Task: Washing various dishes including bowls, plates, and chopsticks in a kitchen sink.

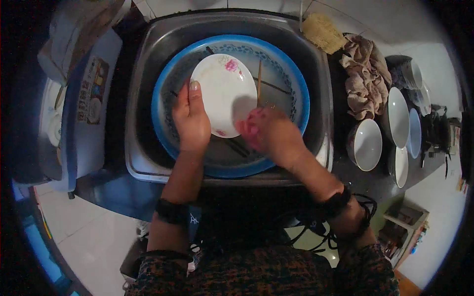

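My left hand [193, 114] holds a white plate [222, 96] with pink flowers by its left edge, thumb on the upper face. The plate is tilted above a blue-rimmed basin [158, 129]. At the plate's lower right edge, my right hand [279, 131] grips a pink scrubbing cloth [251, 127]; motion blur hides its exact form. In the basin lie a light wooden chopstick [260, 74] and several dark chopsticks [237, 147], partly hidden by the plate and hands. Cloudy water seems to cover the basin's bottom.
The basin stands in a metal sink [142, 111]. Right of it are a loofah sponge [324, 33], a crumpled cloth [366, 74], a white bowl [366, 144] and more stacked bowls [405, 74]. A blue-grey plastic container [94, 137] holding dishes stands on the left.
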Tool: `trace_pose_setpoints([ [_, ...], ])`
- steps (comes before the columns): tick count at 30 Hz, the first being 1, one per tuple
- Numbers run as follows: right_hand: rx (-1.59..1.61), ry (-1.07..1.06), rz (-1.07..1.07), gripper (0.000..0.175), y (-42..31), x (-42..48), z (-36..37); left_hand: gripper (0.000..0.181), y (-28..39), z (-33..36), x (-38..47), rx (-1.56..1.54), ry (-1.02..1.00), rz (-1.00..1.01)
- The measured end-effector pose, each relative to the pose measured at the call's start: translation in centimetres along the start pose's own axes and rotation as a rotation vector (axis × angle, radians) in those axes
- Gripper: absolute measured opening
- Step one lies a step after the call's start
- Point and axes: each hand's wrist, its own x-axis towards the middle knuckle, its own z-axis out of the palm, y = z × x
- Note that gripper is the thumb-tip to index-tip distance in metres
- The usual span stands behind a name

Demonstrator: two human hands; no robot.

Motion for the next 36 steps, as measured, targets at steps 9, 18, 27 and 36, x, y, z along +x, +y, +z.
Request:
trace_pose_setpoints([
  [9,0.48,0.266,-0.38,0.038,-4.8,1.0,0.5,0.05,1.4,0.1,0.1,-0.155,-0.064,-0.212],
  [18,0.241,-0.116,-0.146,0.016,0.9,-0.5,-0.3,0.037,-1.3,-0.5,0.9,-0.071,0.033,-0.054],
  [27,0.116,-0.057,0.279,0.025,2.7,3.8,-0.5,0.036,-2.8,-0.6,1.1,0.334,-0.083,-0.055],
  [36,0.12,-0.075,0.415,0.037,3.3,5.4,0.7,0.036,-4.6,-0.3,1.6,0.621,-0.23,-0.432],
])
